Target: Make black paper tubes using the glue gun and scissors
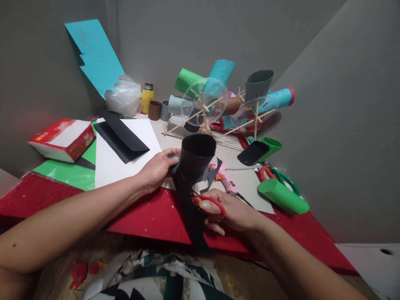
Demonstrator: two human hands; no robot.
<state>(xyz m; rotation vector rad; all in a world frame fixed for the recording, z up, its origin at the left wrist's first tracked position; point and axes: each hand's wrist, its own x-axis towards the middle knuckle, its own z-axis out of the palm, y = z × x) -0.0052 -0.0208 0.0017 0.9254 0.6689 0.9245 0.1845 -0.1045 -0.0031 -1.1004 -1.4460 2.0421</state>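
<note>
My left hand (158,168) grips a rolled tube of black paper (196,156), held upright over the near edge of the red table cover (150,216). A long black strip (195,223) hangs down from the tube. My right hand (233,210) is closed through the handles of red scissors (210,201), whose blades meet the black paper just below the tube.
A stick-and-paper-tube wheel model (215,110) stands behind the tube. Also on the table are a pink glue gun (227,180), green tubes (283,196), green-handled scissors (286,179), white sheet (117,160) with black paper (121,136), a red tissue box (64,139), a yellow bottle (147,98).
</note>
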